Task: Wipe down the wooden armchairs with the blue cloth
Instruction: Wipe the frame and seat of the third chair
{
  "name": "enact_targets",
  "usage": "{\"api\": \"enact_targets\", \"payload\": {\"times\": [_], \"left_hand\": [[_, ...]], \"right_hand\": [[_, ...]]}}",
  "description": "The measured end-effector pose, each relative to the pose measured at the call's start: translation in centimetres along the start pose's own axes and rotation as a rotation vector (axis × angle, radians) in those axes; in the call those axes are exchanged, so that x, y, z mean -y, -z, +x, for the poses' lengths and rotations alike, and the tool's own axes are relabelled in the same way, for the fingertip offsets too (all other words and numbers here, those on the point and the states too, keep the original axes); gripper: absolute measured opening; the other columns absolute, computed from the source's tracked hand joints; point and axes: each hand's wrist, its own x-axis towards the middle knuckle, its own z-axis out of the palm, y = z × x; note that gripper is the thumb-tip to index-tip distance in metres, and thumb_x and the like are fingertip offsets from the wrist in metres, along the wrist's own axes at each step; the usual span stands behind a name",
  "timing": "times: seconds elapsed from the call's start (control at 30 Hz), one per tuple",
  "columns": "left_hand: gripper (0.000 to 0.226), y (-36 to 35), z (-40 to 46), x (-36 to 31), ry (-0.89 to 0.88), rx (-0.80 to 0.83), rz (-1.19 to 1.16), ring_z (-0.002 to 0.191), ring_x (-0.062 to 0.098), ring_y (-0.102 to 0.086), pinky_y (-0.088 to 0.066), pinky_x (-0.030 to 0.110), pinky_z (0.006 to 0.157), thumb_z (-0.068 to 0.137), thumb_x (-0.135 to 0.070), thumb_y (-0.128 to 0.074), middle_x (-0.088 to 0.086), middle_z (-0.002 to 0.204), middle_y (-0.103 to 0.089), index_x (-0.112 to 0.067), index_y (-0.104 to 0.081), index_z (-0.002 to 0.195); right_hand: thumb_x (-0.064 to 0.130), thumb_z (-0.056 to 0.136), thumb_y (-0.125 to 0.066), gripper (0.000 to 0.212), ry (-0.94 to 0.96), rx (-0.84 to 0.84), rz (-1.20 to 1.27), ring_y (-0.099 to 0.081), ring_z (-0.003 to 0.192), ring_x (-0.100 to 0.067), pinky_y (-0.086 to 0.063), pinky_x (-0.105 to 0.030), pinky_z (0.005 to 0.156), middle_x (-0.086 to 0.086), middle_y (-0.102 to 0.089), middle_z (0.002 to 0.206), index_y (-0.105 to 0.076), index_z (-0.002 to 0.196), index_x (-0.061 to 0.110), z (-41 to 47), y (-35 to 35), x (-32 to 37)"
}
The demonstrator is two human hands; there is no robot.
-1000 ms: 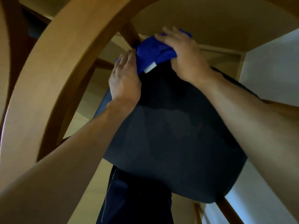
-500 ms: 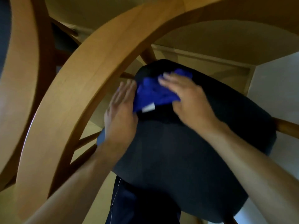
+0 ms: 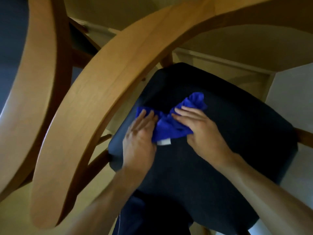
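Note:
A crumpled blue cloth [image 3: 171, 124] with a small white tag lies on the dark seat cushion [image 3: 220, 150] of a wooden armchair. My left hand [image 3: 140, 133] lies flat on the cloth's left part, fingers straight. My right hand [image 3: 198, 126] presses the cloth's right part with extended fingers. The chair's curved wooden backrest [image 3: 101, 92] arches over the seat from lower left to upper right.
A second armchair's curved wooden back [image 3: 33, 65] stands at the left, its dark seat behind it. Pale flooring [image 3: 15, 214] shows below. A white wall [image 3: 293, 99] and skirting board are at the right. My dark trouser leg [image 3: 144, 217] is under the seat's front edge.
Both hands have slid the cloth from the seat's far edge towards the middle of the cushion. The cloth has spread wider between them, and the view has tilted down.

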Motion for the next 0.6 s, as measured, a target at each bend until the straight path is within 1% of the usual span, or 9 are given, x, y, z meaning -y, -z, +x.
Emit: {"api": "enact_targets", "payload": {"times": [0.1,0.17,0.23,0.27,0.33,0.37,0.4,0.5,0.6], "left_hand": [[0.057,1.5,0.7,-0.7,0.010,-0.033,-0.080,0.137,0.018,-0.041,-0.038,0.045,0.110,0.081,-0.002,-0.058,0.002,0.142,-0.051,-0.016,-0.051,0.136],[0.051,2.2,4.9,-1.5,0.000,-0.176,-0.111,0.131,0.015,-0.046,-0.038,0.037,0.110,0.086,-0.010,-0.050,0.000,0.137,-0.053,-0.018,-0.050,0.137],[0.043,2.2,9.9,-2.3,0.096,-0.265,-0.141,0.119,0.019,-0.055,-0.043,0.032,0.101,0.090,-0.008,-0.050,0.004,0.128,-0.060,-0.015,-0.053,0.132],[0.041,1.8,11.6,-2.7,0.142,-0.295,-0.131,0.115,0.023,-0.057,-0.045,0.035,0.098,0.089,-0.005,-0.051,0.007,0.124,-0.062,-0.014,-0.055,0.129],[0.048,0.2,12.5,-2.8,0.165,-0.286,-0.104,0.123,0.024,-0.053,-0.043,0.037,0.103,0.088,0.003,-0.050,0.008,0.132,-0.059,-0.013,-0.053,0.133],[0.055,-0.4,12.0,-2.4,0.149,-0.247,-0.099,0.132,0.022,-0.046,-0.038,0.036,0.110,0.087,0.006,-0.048,0.006,0.141,-0.052,-0.014,-0.049,0.138],[0.059,-0.8,11.2,-1.7,0.120,-0.220,-0.095,0.138,0.020,-0.039,-0.032,0.035,0.114,0.087,0.008,-0.047,0.004,0.147,-0.047,-0.016,-0.046,0.141],[0.055,-0.7,7.4,-0.1,0.003,-0.178,-0.082,0.139,0.022,-0.039,-0.035,0.041,0.113,0.086,0.006,-0.053,0.006,0.146,-0.048,-0.014,-0.051,0.138],[0.052,-0.7,1.7,-0.3,0.003,-0.089,-0.045,0.140,0.020,-0.037,-0.030,0.039,0.116,0.084,0.000,-0.057,0.008,0.144,-0.049,-0.008,-0.053,0.136]], "right_hand": [[-0.019,0.074,-0.052,0.066,0.020,-0.030,0.050,-0.044,0.136,-0.015,-0.025,-0.021,0.117,-0.002,-0.055,0.140,-0.060,0.133,0.009,1.2,1.9,0.0],[-0.017,0.076,-0.051,0.060,0.006,-0.204,0.088,-0.048,0.129,-0.012,-0.021,-0.007,0.111,-0.006,-0.057,0.136,-0.061,0.130,0.007,4.3,3.7,-0.1],[-0.012,0.084,-0.047,0.055,-0.020,-0.300,0.075,-0.042,0.126,-0.001,-0.020,0.004,0.100,-0.004,-0.053,0.139,-0.059,0.132,0.011,8.5,5.1,-0.3],[-0.008,0.088,-0.046,0.051,-0.038,-0.324,0.088,-0.043,0.126,-0.003,-0.026,0.001,0.101,-0.005,-0.052,0.142,-0.058,0.134,0.011,10.4,5.3,-0.4],[-0.002,0.094,-0.045,0.044,-0.034,-0.331,0.079,-0.053,0.123,-0.018,-0.040,-0.025,0.107,-0.011,-0.054,0.139,-0.057,0.134,0.011,11.7,4.3,-0.3],[-0.004,0.092,-0.045,0.045,-0.022,-0.291,0.062,-0.054,0.123,-0.022,-0.040,-0.035,0.110,-0.012,-0.055,0.138,-0.058,0.133,0.010,11.3,3.5,-0.6],[-0.009,0.087,-0.045,0.052,-0.043,-0.228,0.043,-0.050,0.129,-0.024,-0.035,-0.037,0.114,-0.011,-0.054,0.140,-0.057,0.135,0.010,10.3,2.8,-0.6],[-0.018,0.076,-0.048,0.071,-0.047,-0.203,-0.014,-0.037,0.141,-0.022,-0.019,-0.024,0.120,-0.006,-0.046,0.149,-0.051,0.141,0.011,5.4,1.3,-1.5],[-0.021,0.068,-0.053,0.076,-0.047,-0.091,0.008,-0.038,0.140,-0.017,-0.016,-0.014,0.116,-0.004,-0.049,0.146,-0.055,0.138,0.010,0.6,-0.1,-0.4]]}}
